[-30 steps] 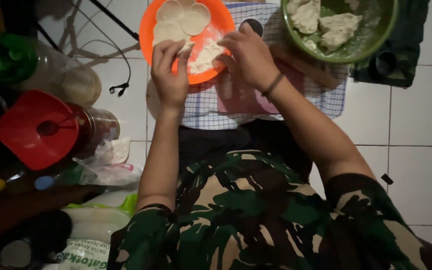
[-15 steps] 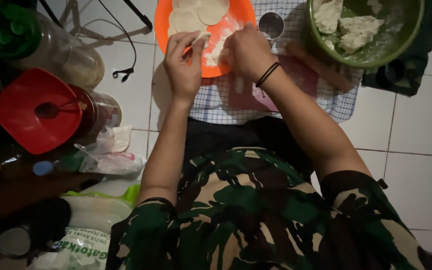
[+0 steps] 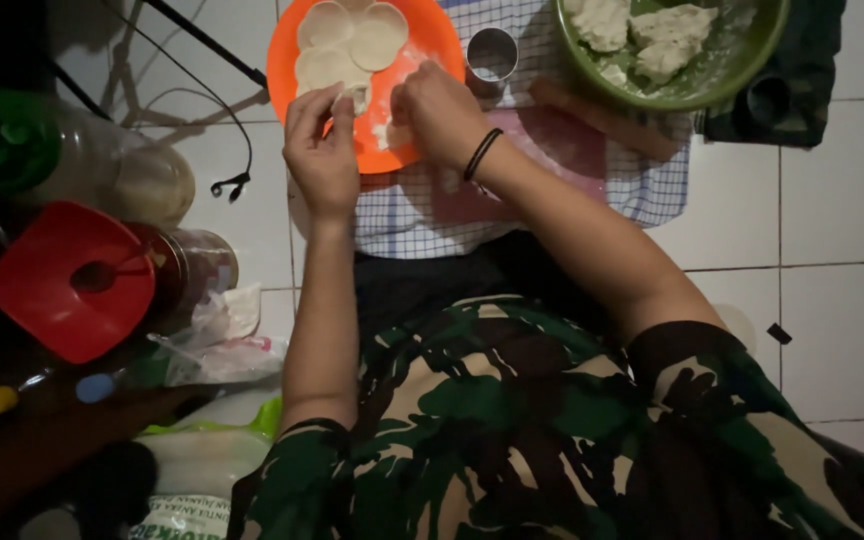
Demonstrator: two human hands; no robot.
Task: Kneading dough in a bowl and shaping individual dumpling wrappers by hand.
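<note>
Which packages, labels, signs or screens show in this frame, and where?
Printed bag: bottom left edge, white with green print, partly cut off.
Clear plastic bags: crumpled on the floor by the red-lidded jar, left of the person.
No signs or screens in view.

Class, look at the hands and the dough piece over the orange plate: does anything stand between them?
Nothing visible does. The left hand pinches the dough piece at its fingertips over the orange plate, and the right hand is right beside it.
</note>
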